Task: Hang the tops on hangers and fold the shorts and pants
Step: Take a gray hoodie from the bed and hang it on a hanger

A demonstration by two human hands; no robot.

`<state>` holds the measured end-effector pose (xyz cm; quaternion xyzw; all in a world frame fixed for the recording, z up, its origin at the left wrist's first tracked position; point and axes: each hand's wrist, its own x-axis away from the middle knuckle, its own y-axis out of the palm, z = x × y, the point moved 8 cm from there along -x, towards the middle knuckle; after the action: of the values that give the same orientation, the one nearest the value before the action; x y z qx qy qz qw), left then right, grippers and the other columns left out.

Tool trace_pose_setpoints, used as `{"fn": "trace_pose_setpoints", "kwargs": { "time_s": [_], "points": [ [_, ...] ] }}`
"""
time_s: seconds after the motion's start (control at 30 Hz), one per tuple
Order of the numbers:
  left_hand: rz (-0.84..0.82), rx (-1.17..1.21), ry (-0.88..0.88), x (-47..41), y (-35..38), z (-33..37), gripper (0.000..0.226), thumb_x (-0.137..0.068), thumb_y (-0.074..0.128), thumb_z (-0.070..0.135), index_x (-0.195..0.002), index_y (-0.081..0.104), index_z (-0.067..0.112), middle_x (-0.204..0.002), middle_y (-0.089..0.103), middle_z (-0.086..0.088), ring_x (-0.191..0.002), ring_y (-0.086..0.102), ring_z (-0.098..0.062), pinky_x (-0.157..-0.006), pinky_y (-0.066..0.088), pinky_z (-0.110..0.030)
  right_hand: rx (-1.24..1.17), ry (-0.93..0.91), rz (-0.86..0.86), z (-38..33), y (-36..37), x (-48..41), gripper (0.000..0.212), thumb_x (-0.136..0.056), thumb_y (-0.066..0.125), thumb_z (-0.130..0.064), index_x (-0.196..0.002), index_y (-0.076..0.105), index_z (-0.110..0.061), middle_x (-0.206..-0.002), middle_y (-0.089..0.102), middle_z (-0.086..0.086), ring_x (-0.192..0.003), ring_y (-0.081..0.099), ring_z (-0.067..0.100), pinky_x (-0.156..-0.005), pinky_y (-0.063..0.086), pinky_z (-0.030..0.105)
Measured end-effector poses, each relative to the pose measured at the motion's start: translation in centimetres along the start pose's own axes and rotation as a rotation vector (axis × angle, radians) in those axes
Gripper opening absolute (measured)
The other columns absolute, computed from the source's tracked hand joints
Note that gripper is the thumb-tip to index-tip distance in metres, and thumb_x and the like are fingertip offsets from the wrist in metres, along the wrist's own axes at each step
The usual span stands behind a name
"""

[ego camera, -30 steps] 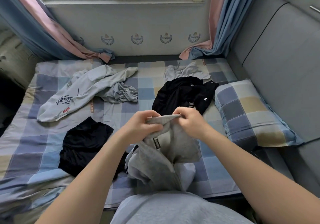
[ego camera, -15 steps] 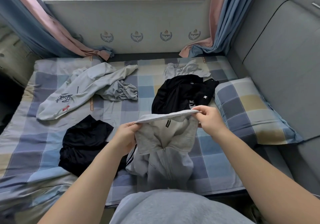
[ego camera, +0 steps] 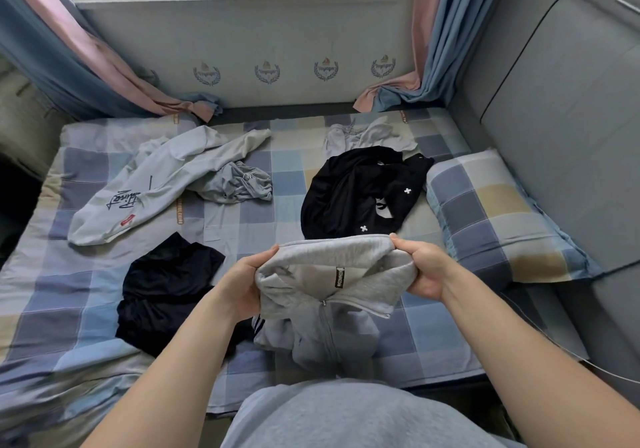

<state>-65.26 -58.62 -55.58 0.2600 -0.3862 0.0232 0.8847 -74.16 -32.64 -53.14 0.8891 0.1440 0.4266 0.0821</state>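
Early in the job, by the look of it. Both hands hold a grey zip top [ego camera: 332,309] above the near edge of the bed [ego camera: 287,177], about mid-width. The left hand [ego camera: 242,285] and right hand [ego camera: 426,271] each have curled fingers [ego camera: 403,244] gripping one end of the collar, which is stretched between them. The body of the top hangs down and bunches on the checked sheet, with the zip pull closed near the neck. No hanger is in view, so this top is not yet hung. Nothing on the bed looks folded either. A black garment [ego camera: 166,292] lies rumpled toward the near left. Pale grey pants [ego camera: 156,184] sprawl across the far left with a crumpled grey piece [ego camera: 239,184] against them. A black top [ego camera: 360,191] is heaped right of centre, overlapping a light grey garment [ego camera: 363,136] at the far edge. A checked pillow [ego camera: 498,212] sits along the right edge. Judgement: nearly all of the work is left. On writing, a black tab sewn inside the collar carries white capitals running vertically, but I cannot read them surely. The pale pants bear a black script word, upside down from here and not legible, with a small red patch beside it. The black top shows small white crosses. Orange tags on the sheet and the crests on the wall have lettering too small to read.
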Motion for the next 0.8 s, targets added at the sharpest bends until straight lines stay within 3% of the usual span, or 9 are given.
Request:
{"fn": "trace_pose_setpoints", "kwargs": {
  "time_s": [0.13, 0.23, 0.3, 0.43, 0.53, 0.63, 0.8],
  "points": [
    [0.022, 0.180, -0.009, -0.6, -0.1, -0.7, 0.039, -0.097, 0.057, 0.035, -0.104, 0.072, 0.000, -0.096, 0.072, -0.017, -0.096, 0.064, -0.030, -0.098, 0.048, -0.038, -0.081, 0.087, -0.078, 1.0, 0.7, 0.0, 0.043, -0.103, 0.048, -0.038, -0.094, 0.074, -0.004, -0.095, 0.073, 0.018, -0.080, 0.073, 0.028, -0.071, 0.062, 0.037],
    [0.039, 0.219, 0.040, -1.0, -0.1, -0.8, 0.024, -0.096, 0.056, 0.021, -0.100, 0.072, 0.003, -0.085, 0.070, -0.013, -0.080, 0.067, -0.024, -0.082, 0.055, -0.034, -0.141, 0.091, -0.096, 0.9, 1.4, 0.2, 0.037, -0.100, 0.052, -0.034, -0.102, 0.071, -0.003, -0.097, 0.070, 0.016, -0.084, 0.070, 0.027, -0.079, 0.059, 0.039],
    [0.056, 0.147, 0.080, -1.3, -0.2, -1.1, 0.026, -0.101, 0.049, 0.015, -0.116, 0.069, 0.010, -0.105, 0.071, -0.014, -0.095, 0.068, -0.028, -0.091, 0.054, -0.044, -0.167, 0.071, -0.115, 0.7, 2.0, 0.3, 0.032, -0.094, 0.058, -0.032, -0.102, 0.070, -0.003, -0.093, 0.068, 0.012, -0.081, 0.067, 0.023, -0.078, 0.057, 0.035],
    [0.066, 0.098, 0.056, -1.7, 0.1, -3.5, 0.040, -0.100, 0.047, 0.000, -0.130, 0.061, 0.024, -0.124, 0.068, -0.011, -0.096, 0.068, -0.028, -0.076, 0.057, -0.042, -0.224, -0.003, -0.180, -0.2, 3.1, 0.6, 0.032, -0.091, 0.060, -0.028, -0.103, 0.072, -0.002, -0.088, 0.071, 0.011, -0.076, 0.070, 0.021, -0.071, 0.061, 0.032],
    [0.077, 0.257, 0.062, -1.8, 0.3, -4.2, 0.049, -0.098, 0.042, -0.009, -0.134, 0.058, 0.020, -0.128, 0.066, -0.016, -0.091, 0.073, -0.029, -0.065, 0.061, -0.038, -0.209, -0.027, -0.202, -0.7, 3.1, 0.8, 0.036, -0.093, 0.057, -0.028, -0.113, 0.070, -0.002, -0.103, 0.071, 0.014, -0.093, 0.070, 0.025, -0.088, 0.056, 0.040],
    [0.108, 0.410, 0.059, -1.9, 0.2, -3.9, 0.048, -0.100, 0.037, -0.007, -0.137, 0.056, 0.016, -0.115, 0.069, -0.018, -0.082, 0.073, -0.029, -0.061, 0.062, -0.037, -0.216, -0.032, -0.181, -1.0, 2.1, 0.4, 0.037, -0.101, 0.050, -0.026, -0.130, 0.063, -0.007, -0.124, 0.063, 0.019, -0.121, 0.059, 0.035, -0.105, 0.045, 0.051],
    [0.144, 0.517, 0.017, -1.2, 0.3, -3.8, 0.056, -0.089, 0.045, -0.004, -0.145, 0.047, 0.000, -0.124, 0.059, -0.023, -0.108, 0.061, -0.034, -0.084, 0.058, -0.053, -0.125, -0.036, -0.045, -0.7, 0.1, 0.0, 0.022, -0.104, 0.045, -0.017, -0.115, 0.063, -0.012, -0.098, 0.065, 0.012, -0.087, 0.063, 0.025, -0.082, 0.053, 0.041]
  ]
}}
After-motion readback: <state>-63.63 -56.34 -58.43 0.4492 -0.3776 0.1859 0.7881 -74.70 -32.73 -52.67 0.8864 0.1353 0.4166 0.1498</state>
